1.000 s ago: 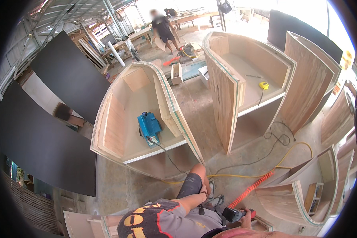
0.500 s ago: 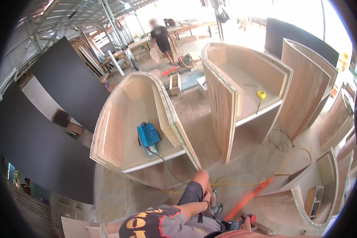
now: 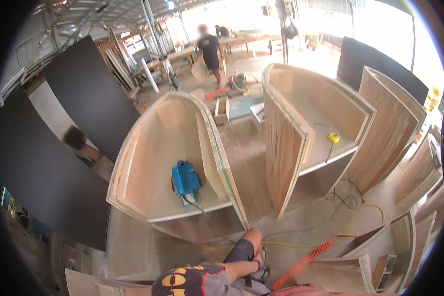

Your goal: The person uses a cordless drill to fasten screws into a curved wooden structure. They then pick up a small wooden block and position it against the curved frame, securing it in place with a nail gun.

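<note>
My left forearm runs across from the dark sleeve at the lower edge, and my left hand (image 3: 256,262) lies by my bent leg near the shin. Its fingers are too small and blurred to read. Of my right arm (image 3: 296,291) only a strip shows at the bottom edge; the hand is out of view. Close by it, an orange coiled air hose (image 3: 306,264) stretches up to the right. In front of me stands a curved wooden cabinet frame (image 3: 222,163), with a corded blue power tool (image 3: 186,180) lying in it.
A second curved frame (image 3: 281,148) holds a yellow tape measure (image 3: 333,138). More curved panels (image 3: 387,128) stand at right. Dark boards (image 3: 49,172) lean at left. A yellow hose (image 3: 367,207) and cables cross the floor. Farther back, a person (image 3: 210,52) carries a panel.
The view has tilted up, so things near me sit lower. My right hand, seen earlier beside a red piece, has dropped out of view. The far person has turned slightly.
</note>
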A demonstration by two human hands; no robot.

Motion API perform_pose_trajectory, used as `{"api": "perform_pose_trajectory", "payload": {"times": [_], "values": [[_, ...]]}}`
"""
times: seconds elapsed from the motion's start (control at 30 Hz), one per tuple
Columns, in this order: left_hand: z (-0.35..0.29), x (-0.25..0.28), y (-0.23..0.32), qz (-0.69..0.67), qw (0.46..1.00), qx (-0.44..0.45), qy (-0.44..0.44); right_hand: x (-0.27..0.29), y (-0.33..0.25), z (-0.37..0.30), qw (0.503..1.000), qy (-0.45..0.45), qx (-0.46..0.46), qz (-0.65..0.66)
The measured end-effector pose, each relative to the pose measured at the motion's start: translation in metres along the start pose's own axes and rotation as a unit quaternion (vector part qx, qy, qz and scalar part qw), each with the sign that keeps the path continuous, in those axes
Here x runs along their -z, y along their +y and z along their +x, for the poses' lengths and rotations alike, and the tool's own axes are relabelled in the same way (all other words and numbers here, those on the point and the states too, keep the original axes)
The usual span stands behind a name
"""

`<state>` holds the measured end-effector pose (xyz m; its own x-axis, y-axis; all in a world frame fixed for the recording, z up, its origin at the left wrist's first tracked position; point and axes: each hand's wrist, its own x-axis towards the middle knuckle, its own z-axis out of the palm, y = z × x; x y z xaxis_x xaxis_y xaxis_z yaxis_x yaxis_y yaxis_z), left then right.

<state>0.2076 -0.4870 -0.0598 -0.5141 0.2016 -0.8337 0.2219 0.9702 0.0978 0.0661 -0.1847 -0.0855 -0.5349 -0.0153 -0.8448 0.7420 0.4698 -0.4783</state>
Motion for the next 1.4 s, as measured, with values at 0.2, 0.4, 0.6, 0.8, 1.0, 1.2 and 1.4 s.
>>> {"api": "perform_pose_trajectory", "payload": {"times": [0.2, 0.4, 0.6, 0.8, 1.0, 1.2, 1.4], "values": [[-0.009, 0.017, -0.024, -0.114, 0.992, -0.035, 0.049, -0.009, -0.021, 0.002, 0.993, 0.025, 0.033, -0.109], [-0.014, 0.042, -0.133, -0.337, 0.925, 0.073, 0.159, -0.034, -0.056, 0.015, 0.973, 0.066, 0.063, -0.211], [-0.058, 0.014, -0.27, -0.486, 0.839, 0.175, 0.169, -0.085, -0.103, 0.034, 0.928, 0.103, 0.14, -0.329], [-0.078, -0.04, -0.293, -0.531, 0.821, 0.17, 0.124, -0.131, -0.148, 0.084, 0.863, 0.153, 0.263, -0.404], [-0.06, -0.115, -0.225, -0.614, 0.736, 0.198, 0.204, -0.158, -0.205, 0.094, 0.848, -0.003, 0.244, -0.47], [-0.056, -0.125, -0.248, -0.653, 0.664, 0.261, 0.253, -0.165, -0.187, 0.143, 0.839, -0.041, 0.271, -0.47], [-0.057, -0.104, -0.246, -0.637, 0.706, 0.204, 0.232, -0.146, -0.223, 0.129, 0.832, -0.044, 0.222, -0.507]]}}
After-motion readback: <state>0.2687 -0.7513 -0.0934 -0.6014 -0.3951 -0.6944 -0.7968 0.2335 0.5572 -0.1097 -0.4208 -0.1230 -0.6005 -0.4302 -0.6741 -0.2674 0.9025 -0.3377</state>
